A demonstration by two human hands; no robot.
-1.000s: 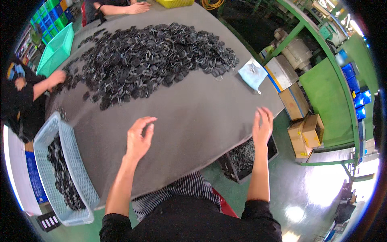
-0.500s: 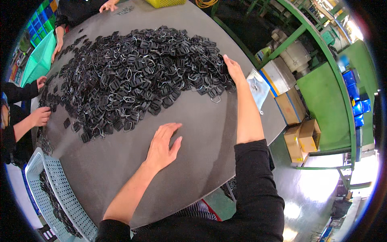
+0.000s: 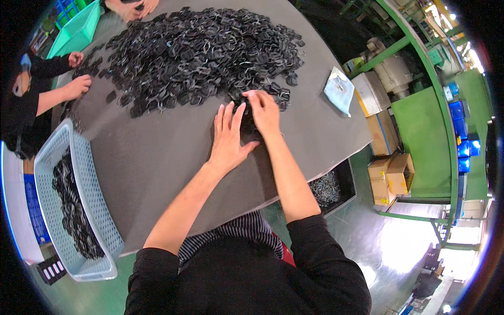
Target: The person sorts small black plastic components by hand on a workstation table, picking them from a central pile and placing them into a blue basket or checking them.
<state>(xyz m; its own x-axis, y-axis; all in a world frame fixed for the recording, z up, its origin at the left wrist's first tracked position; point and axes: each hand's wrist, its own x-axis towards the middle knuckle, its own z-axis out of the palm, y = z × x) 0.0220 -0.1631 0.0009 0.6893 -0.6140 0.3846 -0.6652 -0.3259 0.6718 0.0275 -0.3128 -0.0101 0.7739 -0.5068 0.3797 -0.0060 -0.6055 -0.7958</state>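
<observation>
A broad heap of black slotted strap buckles (image 3: 194, 60), many with pale wire loops, lies on the grey tabletop (image 3: 152, 152). My left hand (image 3: 227, 136) is at the heap's near edge, palm down with its fingers spread. Beside it, my right hand (image 3: 265, 113) bends its fingers over the nearest buckles, touching them. A small dark cluster of buckles (image 3: 248, 126) shows in the gap between my hands. My right palm hides part of this cluster, and neither hand visibly lifts a buckle.
A pale blue perforated basket (image 3: 107, 226) holding dark pieces stands at the left. Two people's hands (image 3: 79, 86) work at the table's far left, near a green basket (image 3: 79, 31). A light blue cloth (image 3: 340, 93) lies at the right; cardboard boxes (image 3: 381, 178) stand beyond the table.
My right hand has come from the heap's right end toward me and leftward, beside my left hand. Buckles now lie between them. My view has shifted, showing more of the blue basket.
</observation>
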